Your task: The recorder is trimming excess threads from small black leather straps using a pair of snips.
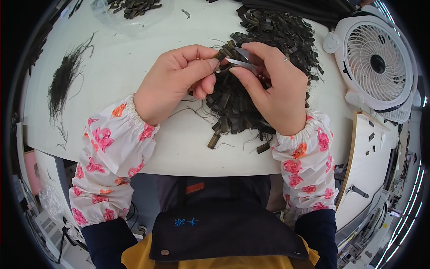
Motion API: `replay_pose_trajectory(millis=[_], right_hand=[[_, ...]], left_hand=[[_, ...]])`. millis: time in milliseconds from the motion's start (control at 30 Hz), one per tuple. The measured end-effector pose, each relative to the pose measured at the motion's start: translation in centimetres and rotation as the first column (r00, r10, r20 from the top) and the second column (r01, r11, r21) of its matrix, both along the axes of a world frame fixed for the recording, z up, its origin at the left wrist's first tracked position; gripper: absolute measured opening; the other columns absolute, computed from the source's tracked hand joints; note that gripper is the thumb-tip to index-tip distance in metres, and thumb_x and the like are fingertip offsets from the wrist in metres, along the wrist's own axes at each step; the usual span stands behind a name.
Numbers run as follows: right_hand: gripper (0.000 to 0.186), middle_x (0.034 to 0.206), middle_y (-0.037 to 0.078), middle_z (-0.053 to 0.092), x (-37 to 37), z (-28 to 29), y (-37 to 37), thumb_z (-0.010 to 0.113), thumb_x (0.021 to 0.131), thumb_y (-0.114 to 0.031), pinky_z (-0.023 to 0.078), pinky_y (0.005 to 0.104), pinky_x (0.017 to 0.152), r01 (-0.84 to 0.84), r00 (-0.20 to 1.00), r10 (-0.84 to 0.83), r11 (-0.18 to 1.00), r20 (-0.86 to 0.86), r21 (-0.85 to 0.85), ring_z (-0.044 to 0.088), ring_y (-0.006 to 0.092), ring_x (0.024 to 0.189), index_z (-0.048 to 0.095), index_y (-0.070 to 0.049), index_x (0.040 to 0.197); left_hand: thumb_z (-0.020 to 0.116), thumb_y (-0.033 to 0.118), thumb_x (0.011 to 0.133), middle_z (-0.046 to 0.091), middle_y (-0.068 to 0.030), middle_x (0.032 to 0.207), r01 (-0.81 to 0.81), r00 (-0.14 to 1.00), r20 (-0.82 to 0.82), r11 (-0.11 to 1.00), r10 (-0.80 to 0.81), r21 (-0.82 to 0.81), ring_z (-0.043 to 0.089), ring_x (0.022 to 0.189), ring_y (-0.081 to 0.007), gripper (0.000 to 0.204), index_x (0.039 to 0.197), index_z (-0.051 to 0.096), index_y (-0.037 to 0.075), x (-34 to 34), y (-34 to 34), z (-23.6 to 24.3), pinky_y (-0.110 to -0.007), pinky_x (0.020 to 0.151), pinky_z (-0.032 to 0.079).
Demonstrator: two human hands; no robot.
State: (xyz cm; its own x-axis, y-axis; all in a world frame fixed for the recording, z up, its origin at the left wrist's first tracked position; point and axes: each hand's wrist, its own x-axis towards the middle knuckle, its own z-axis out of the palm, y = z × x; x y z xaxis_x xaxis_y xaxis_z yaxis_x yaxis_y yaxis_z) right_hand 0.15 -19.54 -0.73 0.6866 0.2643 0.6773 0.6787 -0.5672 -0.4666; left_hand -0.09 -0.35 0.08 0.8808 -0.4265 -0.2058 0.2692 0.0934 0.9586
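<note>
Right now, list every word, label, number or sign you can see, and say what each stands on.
Dark cloth over the lap: a short line of blue characters, not copied out here.
Dark tabs in the pile: any marks are too small to read.
Silver blades and white fan: no text can be made out.

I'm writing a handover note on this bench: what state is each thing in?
Left hand: pinching a dark tab
Right hand: gripping the clippers
Clippers: blades apart
Pile of tabs: loosely heaped
Thread clump: loose, tangled
Clear plastic: crumpled
Fan: standing; cannot tell if running
</note>
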Motion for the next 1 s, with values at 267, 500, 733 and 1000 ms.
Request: replay_pose_trajectory(millis=[267,500,733,1000], right_hand=[[0.032,0.07,0.005,0.055,-0.2,0.4,0.8,0.071,0.068,-0.008,0.044,0.0296,0.047,0.1,0.975,-0.05,0.968,0.216,-0.229,0.057,0.0205,0.056,0.059,-0.006,0.098],[0.028,0.072,0.008,0.059,-1.0,1.0,1.0,0.069,0.072,-0.005,0.045,0.0297,0.048,0.169,0.977,-0.107,0.917,0.186,-0.362,0.059,0.0219,0.056,0.059,-0.004,0.099],[0.025,0.072,0.006,0.058,0.0,0.2,0.3,0.067,0.073,-0.01,0.045,0.0291,0.045,0.18,0.968,-0.144,0.968,0.205,-0.173,0.057,0.0212,0.053,0.057,-0.006,0.095],[0.029,0.076,0.006,0.061,-0.3,0.1,-0.3,0.072,0.072,-0.015,0.047,0.0273,0.048,0.069,0.997,-0.07,0.997,-0.018,-0.017,0.061,0.0197,0.057,0.058,-0.005,0.096]], left_hand=[[0.053,0.014,0.09,0.059,-0.0007,0.067,-0.082,0.995,-0.06,0.995,0.079,-0.055,0.053,0.057,-0.0046,0.02,0.102,0.058,-0.001,-0.4,-0.5,0.2,-0.017,0.054,0.044],[0.054,0.015,0.09,0.06,-0.001,0.069,-0.105,0.994,-0.034,0.993,0.103,-0.054,0.053,0.057,-0.0048,0.019,0.1,0.06,0.0,-0.6,-0.7,0.1,-0.017,0.053,0.043],[0.056,0.012,0.087,0.061,0.0002,0.072,-0.286,0.832,0.554,0.868,0.015,0.406,0.051,0.057,-0.0046,0.02,0.102,0.063,0.0,3.1,2.7,-0.1,-0.018,0.051,0.039],[0.053,0.006,0.088,0.063,-0.0055,0.089,-0.449,0.653,0.752,0.754,-0.09,0.48,0.056,0.069,-0.0107,0.022,0.108,0.06,0.001,4.2,5.2,0.9,-0.022,0.064,0.045]])
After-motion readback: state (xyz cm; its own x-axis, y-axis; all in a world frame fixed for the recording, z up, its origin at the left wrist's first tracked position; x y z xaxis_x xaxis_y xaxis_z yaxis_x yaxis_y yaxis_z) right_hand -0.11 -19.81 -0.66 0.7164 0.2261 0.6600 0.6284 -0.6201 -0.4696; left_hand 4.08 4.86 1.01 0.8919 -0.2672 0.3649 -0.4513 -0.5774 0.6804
